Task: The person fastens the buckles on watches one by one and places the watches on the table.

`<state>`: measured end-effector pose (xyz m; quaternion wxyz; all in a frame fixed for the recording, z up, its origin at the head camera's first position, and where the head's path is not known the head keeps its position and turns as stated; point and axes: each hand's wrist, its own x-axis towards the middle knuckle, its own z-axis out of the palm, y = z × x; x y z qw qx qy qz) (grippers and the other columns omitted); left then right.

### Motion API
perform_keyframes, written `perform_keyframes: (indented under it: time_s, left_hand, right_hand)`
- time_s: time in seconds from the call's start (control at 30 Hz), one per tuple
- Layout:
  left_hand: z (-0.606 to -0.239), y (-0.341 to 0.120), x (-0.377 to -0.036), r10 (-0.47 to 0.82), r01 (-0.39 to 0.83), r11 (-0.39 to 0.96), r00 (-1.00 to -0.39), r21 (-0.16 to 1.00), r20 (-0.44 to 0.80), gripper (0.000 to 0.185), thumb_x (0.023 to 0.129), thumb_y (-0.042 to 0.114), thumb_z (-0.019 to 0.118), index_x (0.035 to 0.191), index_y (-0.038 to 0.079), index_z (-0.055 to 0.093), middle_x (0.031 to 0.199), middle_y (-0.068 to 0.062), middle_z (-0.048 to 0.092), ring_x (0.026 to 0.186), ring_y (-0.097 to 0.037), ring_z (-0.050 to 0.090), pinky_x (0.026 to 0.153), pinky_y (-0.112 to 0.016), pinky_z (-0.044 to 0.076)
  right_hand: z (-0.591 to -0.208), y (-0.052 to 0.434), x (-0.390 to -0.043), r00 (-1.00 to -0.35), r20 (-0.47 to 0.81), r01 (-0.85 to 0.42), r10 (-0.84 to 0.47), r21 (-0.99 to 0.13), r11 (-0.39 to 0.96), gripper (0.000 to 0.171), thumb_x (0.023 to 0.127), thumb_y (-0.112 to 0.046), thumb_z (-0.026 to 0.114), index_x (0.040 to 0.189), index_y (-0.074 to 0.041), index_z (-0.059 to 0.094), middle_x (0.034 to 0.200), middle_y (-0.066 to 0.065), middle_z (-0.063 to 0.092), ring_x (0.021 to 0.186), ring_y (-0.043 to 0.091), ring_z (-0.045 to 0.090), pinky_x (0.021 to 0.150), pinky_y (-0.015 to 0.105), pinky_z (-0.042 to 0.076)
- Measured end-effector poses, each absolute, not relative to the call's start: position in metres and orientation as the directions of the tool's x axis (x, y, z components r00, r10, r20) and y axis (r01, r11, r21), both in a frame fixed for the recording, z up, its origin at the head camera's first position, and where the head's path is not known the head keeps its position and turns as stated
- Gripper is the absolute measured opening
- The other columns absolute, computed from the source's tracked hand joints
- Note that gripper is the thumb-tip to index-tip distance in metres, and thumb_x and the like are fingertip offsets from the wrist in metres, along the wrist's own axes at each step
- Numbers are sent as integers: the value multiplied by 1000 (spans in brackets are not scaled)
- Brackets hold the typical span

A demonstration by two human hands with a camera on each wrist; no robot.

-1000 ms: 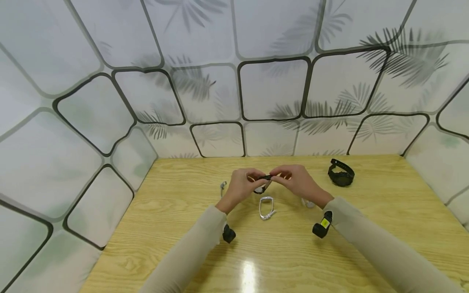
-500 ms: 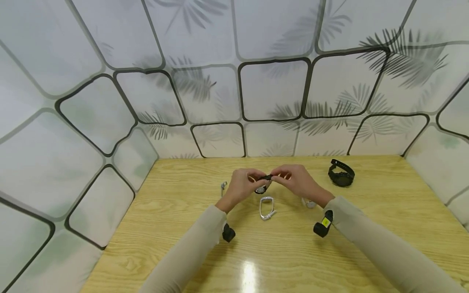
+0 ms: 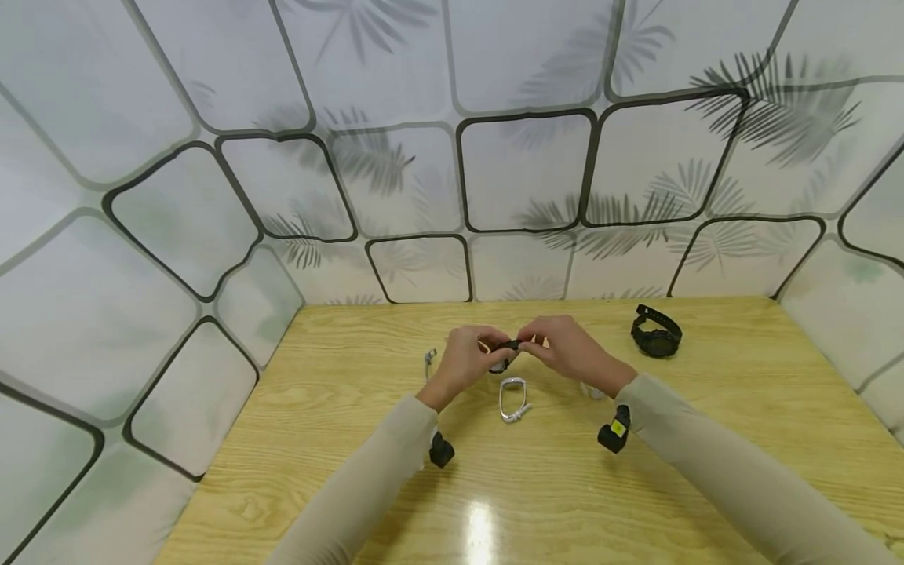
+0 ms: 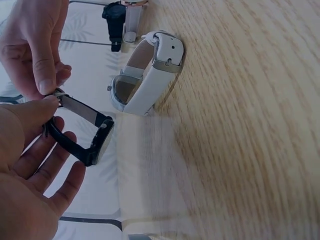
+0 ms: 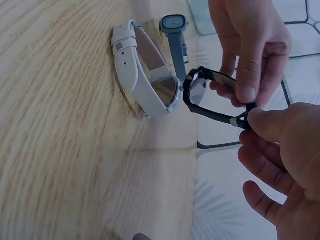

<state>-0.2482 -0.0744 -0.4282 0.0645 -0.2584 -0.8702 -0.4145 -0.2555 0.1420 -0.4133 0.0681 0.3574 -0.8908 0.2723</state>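
Observation:
A black-strapped wristwatch (image 5: 212, 114) is held up between both hands, its strap bent into a loop. My left hand (image 3: 466, 357) pinches the strap between thumb and fingers. Opposite it, my right hand (image 3: 570, 349) grips the strap end near the buckle with thumb and fingertips. In the left wrist view the watch's case (image 4: 102, 137) hangs away from the fingers, seen from its side. Just nearer the person stands a white wristwatch (image 3: 512, 416) on its side, its strap fastened into a loop.
A large black watch (image 3: 657, 343) lies at the back right of the wooden table (image 3: 353, 439). Beside the right wrist is a partly hidden white-strapped watch (image 3: 593, 391). A small grey-blue watch (image 5: 174, 22) lies left of the left hand. Patterned panels (image 3: 530, 173) border the table.
My right hand has shifted slightly left, toward the left hand, with its fingertips at the strap of the black watch. The left hand and the watches on the table stay put.

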Motion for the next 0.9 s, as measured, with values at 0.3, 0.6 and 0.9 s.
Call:
perform_keyframes:
  time_s: [0.3,0.6,0.9]
  left_hand:
    - [-425,-75,-248,384,503,529,-860,684,336,15,95,19,77,106,10,80,99,-2,78,84,-11,72,74,-21,57]
    - [-423,-76,-249,331,478,492,-875,727,352,15,95,18,77,107,8,79,99,-4,78,85,-13,72,75,-21,58]
    - [-422,-75,-251,198,295,352,-951,888,238,21,96,24,76,110,10,79,99,-5,77,92,-31,73,75,-36,62]
  right_hand:
    - [-420,139,-255,-775,337,-629,-535,-487,605,17,99,-18,71,114,-11,78,106,2,76,83,13,66,72,34,56]
    - [-427,148,-257,-787,404,-615,-467,-572,543,21,99,-17,72,118,-12,77,112,4,76,83,14,69,72,36,59]
    - [-430,153,-256,-802,374,-590,-465,-617,521,41,99,-21,72,138,-11,65,108,3,75,82,14,69,71,35,58]
